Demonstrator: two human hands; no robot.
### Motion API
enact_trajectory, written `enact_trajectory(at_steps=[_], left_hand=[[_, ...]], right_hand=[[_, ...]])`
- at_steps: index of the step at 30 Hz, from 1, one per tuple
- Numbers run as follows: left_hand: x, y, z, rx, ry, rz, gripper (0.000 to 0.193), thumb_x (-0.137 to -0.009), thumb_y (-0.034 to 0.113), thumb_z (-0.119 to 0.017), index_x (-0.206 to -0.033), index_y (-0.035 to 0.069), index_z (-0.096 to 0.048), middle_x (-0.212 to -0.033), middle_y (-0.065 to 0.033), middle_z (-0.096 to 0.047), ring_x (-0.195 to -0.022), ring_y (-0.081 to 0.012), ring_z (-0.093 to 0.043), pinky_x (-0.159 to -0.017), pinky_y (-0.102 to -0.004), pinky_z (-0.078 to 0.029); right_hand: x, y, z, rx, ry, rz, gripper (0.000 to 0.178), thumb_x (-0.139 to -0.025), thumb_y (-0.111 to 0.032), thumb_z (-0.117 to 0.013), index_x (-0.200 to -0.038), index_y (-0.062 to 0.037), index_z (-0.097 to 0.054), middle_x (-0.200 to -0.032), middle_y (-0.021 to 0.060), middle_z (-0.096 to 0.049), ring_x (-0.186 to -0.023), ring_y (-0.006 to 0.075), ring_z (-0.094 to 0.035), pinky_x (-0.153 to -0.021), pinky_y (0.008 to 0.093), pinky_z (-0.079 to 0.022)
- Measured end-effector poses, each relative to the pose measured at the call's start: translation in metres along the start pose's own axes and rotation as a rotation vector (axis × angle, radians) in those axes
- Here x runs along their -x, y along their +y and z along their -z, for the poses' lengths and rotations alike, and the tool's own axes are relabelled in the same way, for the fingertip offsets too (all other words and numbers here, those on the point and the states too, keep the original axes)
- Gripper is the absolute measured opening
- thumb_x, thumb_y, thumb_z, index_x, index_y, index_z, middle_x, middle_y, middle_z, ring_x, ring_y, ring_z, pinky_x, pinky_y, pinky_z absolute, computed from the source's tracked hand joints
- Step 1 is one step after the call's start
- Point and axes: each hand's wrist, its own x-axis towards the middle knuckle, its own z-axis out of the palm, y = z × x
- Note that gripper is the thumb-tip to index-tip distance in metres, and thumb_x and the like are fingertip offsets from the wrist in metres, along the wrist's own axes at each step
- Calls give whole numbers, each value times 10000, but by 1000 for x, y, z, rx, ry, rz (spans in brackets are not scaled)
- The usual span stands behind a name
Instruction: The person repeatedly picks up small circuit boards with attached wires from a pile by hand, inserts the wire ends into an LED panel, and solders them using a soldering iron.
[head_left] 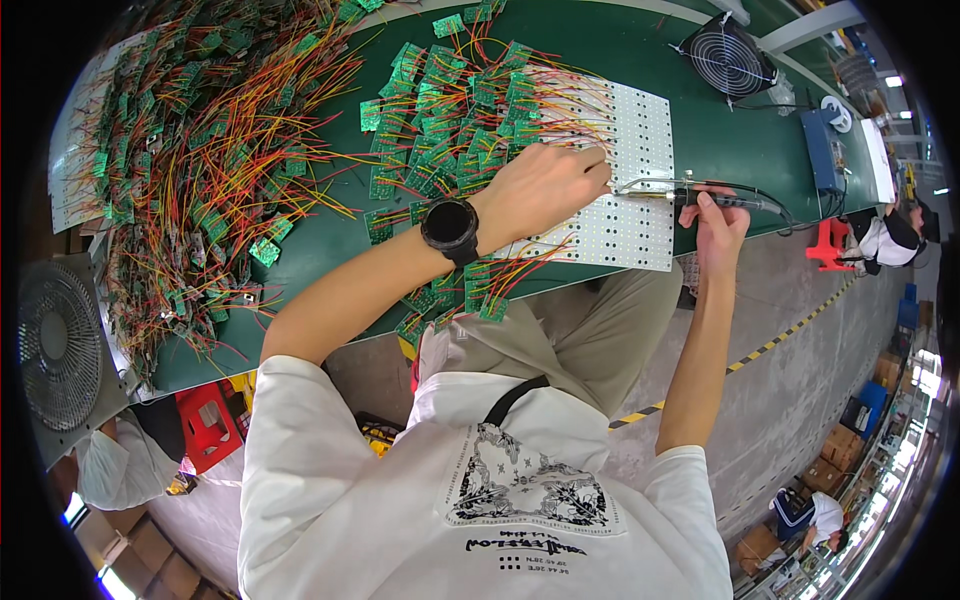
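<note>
My right hand (718,222) grips a soldering iron (690,195) by its dark handle, and a thin feed tube runs along it. The metal tip points left, over a white perforated panel (645,145) on the green bench. Close to that tip, my left hand (550,188), with a black watch on its wrist, is closed in a pinch above the panel. What its fingertips hold is hidden. Small green circuit boards (435,120) with red and yellow wires lie in rows along the panel's left part, their wires reaching across the white surface.
A big heap of wired circuit boards (205,180) covers the bench's left side. At the right stand a black fan (725,58), a blue box-shaped unit (822,150) and a white reel (836,114). A grey fan (60,345) is at far left. Other people sit farther off.
</note>
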Motion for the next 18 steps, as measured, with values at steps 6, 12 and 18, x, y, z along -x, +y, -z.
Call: enact_trajectory(at_steps=[6, 12, 18], left_hand=[[-1, 0, 1, 5, 3, -1, 170, -861, 194, -597, -833, 27, -596, -821, -79, -576, -676, -280, -612, -560, -385, -503], [1, 2, 9, 14, 17, 4, 189, -862, 218, -603, -900, 33, -580, -891, -93, -569, -685, -290, -615, -571, -388, -506], [-4, 4, 45, 94, 70, 6, 269, -869, 257, -616, -1013, 37, -560, -1052, -118, -530, -773, -302, -618, -629, -388, -518]], right_hand=[[1, -2, 0, -49, 20, 23, 205, -854, -32, -617, -1006, 100, -582, -873, 143, -641, -579, 197, -598, -532, 296, -455], [0, 0, -4, -46, 43, 5, 183, -849, -32, -619, -989, 86, -595, -839, 134, -635, -560, 184, -581, -516, 289, -444], [-3, -2, 3, 26, 98, 5, 181, -867, -62, -619, -993, 66, -599, -688, 97, -606, -517, 144, -538, -477, 257, -413]])
